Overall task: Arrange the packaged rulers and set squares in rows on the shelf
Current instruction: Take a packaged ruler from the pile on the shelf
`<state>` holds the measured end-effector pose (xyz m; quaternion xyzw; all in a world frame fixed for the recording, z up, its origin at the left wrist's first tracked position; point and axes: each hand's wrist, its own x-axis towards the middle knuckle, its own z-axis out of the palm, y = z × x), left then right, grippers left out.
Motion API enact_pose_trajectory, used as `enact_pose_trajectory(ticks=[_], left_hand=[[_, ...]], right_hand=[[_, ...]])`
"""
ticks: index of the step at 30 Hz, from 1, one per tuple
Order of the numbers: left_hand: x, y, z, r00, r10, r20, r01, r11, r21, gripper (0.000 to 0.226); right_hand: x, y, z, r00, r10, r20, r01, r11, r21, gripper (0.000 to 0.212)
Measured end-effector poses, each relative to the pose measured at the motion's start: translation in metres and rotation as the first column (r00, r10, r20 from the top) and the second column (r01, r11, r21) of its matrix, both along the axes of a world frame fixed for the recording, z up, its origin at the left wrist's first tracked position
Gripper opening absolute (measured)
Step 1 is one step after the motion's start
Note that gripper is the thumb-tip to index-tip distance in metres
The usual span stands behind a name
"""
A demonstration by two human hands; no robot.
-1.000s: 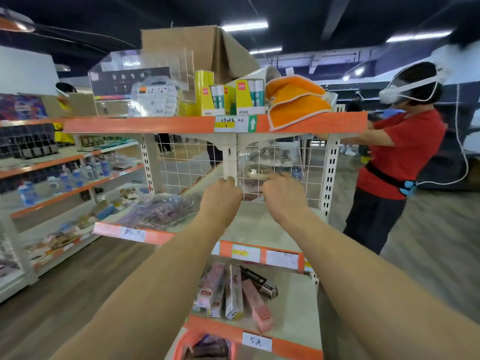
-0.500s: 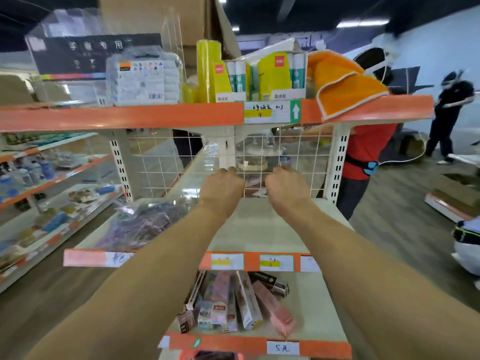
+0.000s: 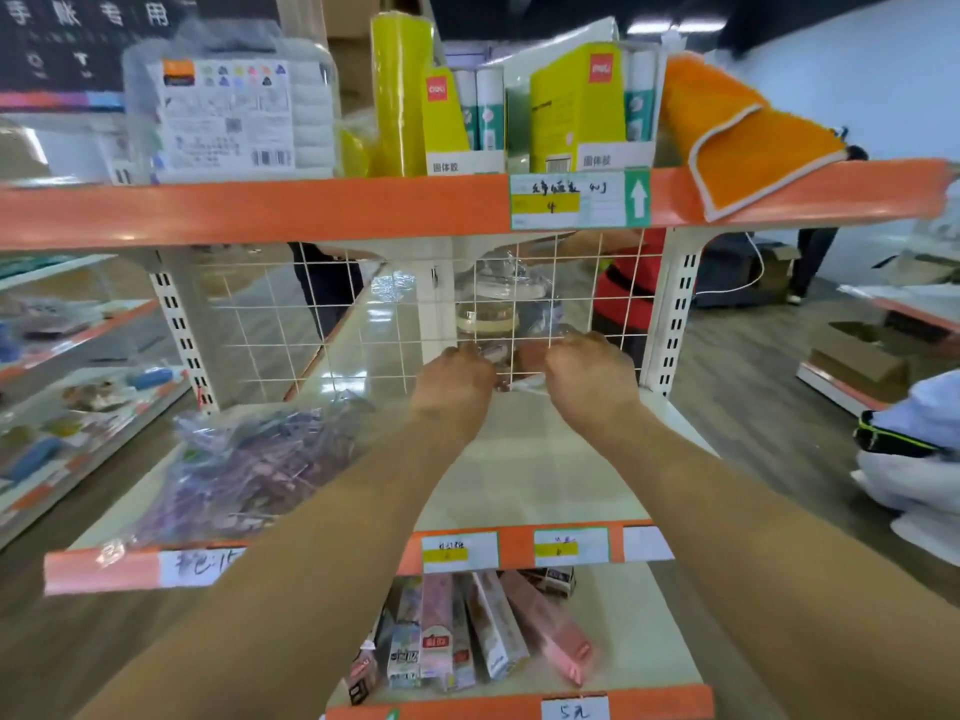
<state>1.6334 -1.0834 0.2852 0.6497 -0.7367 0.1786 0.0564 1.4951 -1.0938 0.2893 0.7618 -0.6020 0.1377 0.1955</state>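
Both my arms reach to the back of the middle shelf [image 3: 524,475]. My left hand [image 3: 457,379] and my right hand [image 3: 587,376] are closed on the lower edge of a clear plastic package [image 3: 496,309] that stands upright against the white wire grid [image 3: 280,324]. Curved and round pieces show through its wrapping; I cannot make out their exact kind. A loose heap of clear-wrapped rulers [image 3: 249,459] lies on the left half of the same shelf, apart from my hands.
The upper shelf carries yellow glue-stick boxes [image 3: 576,106], a white pack [image 3: 234,111] and an orange cloth [image 3: 737,142]. Pink and white boxes [image 3: 467,631] lie on the lower shelf. A person in red [image 3: 628,283] stands behind the grid; another crouches at the right [image 3: 914,444].
My head has moved closer to the shelf and turned left. Both hands have stayed at the back of the middle shelf, closed on the clear package.
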Motion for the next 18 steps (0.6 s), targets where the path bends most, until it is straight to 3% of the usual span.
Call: enact_pose_trajectory(ticks=[4,8,11,13,15,18], left_hand=[[0.000,-0.020,-0.008,0.984,0.072,-0.164,-0.071,0.997,0.013,0.031],[0.006,-0.037,-0.018,0.863,0.139,-0.485,-0.113,0.990,0.083,0.027],[0.014,-0.051,-0.030,0.670,0.194,-0.716,-0.105,0.980,0.168,0.027],[0.017,-0.059,-0.037,0.465,0.244,-0.851,-0.081,0.969,0.233,0.023],[0.016,-0.063,-0.041,0.249,0.313,-0.917,-0.041,0.949,0.313,0.019],[0.013,-0.066,-0.046,0.074,0.385,-0.920,0.007,0.922,0.386,0.014]], right_hand=[[-0.010,-0.022,-0.003,0.989,-0.019,0.149,0.006,0.996,0.084,0.016],[-0.023,-0.039,-0.010,0.913,-0.075,0.400,0.013,0.988,0.156,0.021],[-0.033,-0.053,-0.016,0.827,-0.127,0.548,0.006,0.976,0.217,0.026],[-0.039,-0.064,-0.022,0.722,-0.165,0.671,-0.028,0.963,0.267,0.030],[-0.044,-0.074,-0.029,0.541,-0.215,0.813,-0.091,0.946,0.311,0.025],[-0.048,-0.084,-0.043,0.268,-0.305,0.914,-0.176,0.917,0.358,0.016]])
